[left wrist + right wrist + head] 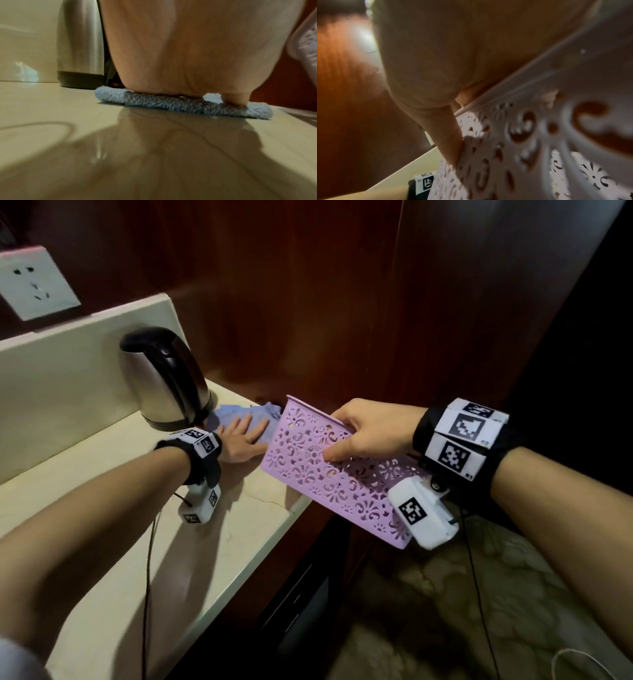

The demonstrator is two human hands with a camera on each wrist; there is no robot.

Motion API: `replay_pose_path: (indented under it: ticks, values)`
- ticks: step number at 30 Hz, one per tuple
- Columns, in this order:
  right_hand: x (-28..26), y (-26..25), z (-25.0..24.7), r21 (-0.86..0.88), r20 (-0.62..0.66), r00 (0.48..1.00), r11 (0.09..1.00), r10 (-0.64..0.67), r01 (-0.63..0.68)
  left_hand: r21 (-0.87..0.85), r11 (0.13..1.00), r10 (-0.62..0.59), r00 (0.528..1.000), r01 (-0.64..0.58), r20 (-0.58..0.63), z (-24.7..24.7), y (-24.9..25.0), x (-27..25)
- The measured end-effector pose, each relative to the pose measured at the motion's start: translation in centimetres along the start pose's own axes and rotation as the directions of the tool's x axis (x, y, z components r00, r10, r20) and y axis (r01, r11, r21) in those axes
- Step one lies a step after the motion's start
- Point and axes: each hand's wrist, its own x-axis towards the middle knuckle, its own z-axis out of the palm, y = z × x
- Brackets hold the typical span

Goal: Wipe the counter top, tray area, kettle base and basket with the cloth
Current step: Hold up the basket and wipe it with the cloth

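Observation:
A folded light blue cloth lies on the cream counter top, just right of the steel kettle. My left hand presses flat on the cloth with straight fingers. My right hand grips the rim of a lilac perforated basket, thumb on its outer wall. The basket hangs tilted in the air over the counter's right edge. The kettle's dark base stands on the counter.
A white wall socket sits at upper left above the cream backsplash. Dark red wood panels close the corner behind. A black cable trails across the counter. Patterned floor lies to the lower right.

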Motion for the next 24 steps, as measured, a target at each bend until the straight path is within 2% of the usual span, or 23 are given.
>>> replay_pose_path:
  ticks: [3,7,9,13,15,18,19,22,24]
  values:
    - [0.1,0.0,-0.3,-0.018,0.017,1.000,1.000,0.003,-0.003,-0.015,1.000,-0.024,0.997,0.023,-0.074,-0.5,0.0,0.9]
    - [0.3,-0.2,-0.8,0.053,0.029,0.999,0.998,0.037,-0.038,-0.079,0.994,-0.077,0.994,0.072,-0.073,-0.6,-0.1,1.6]
    - [0.5,-0.5,-0.7,0.079,0.032,0.999,0.996,0.033,-0.035,-0.044,0.996,-0.075,0.994,0.071,-0.082,-0.2,0.0,0.9]
    - [1.0,-1.2,-0.4,0.106,0.026,1.000,0.994,0.017,-0.020,-0.028,1.000,0.008,0.999,-0.009,-0.043,-0.3,1.2,-2.7]
    - [1.2,-1.5,-0.5,0.106,0.025,1.000,0.994,0.008,-0.011,-0.123,0.991,0.057,0.998,-0.057,-0.001,0.3,1.5,-4.3]
    - [1.4,-1.9,-0.9,0.094,0.021,1.000,0.995,-0.011,0.009,-0.231,0.947,0.225,0.974,-0.224,-0.020,1.6,0.9,-5.2]
    - [1.5,-1.9,-1.0,0.097,0.017,1.000,0.995,-0.018,0.016,-0.213,0.942,0.264,0.965,-0.259,-0.005,2.0,0.6,-5.3]
    - [1.8,-2.0,-0.8,0.151,0.008,0.999,0.987,-0.048,0.046,-0.066,0.959,0.276,0.961,-0.275,0.013,3.5,0.6,-6.8]
    - [2.2,-2.3,-0.6,0.122,0.008,0.997,0.990,-0.077,0.075,0.031,0.953,0.303,0.953,-0.303,-0.007,4.5,1.1,-8.0]
